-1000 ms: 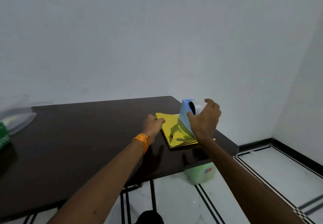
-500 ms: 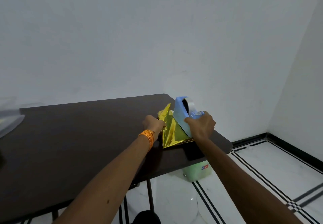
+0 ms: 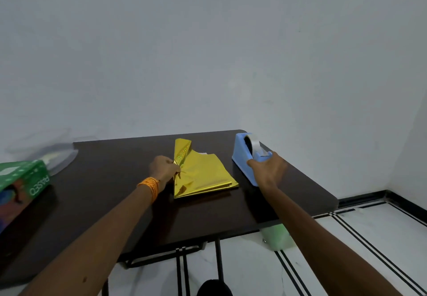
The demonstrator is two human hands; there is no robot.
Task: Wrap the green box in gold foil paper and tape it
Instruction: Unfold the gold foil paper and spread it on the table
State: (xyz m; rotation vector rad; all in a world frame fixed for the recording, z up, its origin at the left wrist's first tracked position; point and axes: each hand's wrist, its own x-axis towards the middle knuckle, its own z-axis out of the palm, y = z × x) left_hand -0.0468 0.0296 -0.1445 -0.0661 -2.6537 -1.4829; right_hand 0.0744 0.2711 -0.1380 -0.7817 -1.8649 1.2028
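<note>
Gripping one foil stack [image 3: 205, 175] and one dispenser [image 3: 245, 157]: two hands [image 3: 164, 169] [image 3: 269, 168].

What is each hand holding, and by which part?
The left hand pinches the gold foil paper at its left edge; the right hand grips the blue tape dispenser by its low near end.

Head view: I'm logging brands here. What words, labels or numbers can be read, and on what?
"PASEO": white letters on the green box side, upside down to the camera.
No text shows on the tape dispenser or the gold foil paper.
</note>
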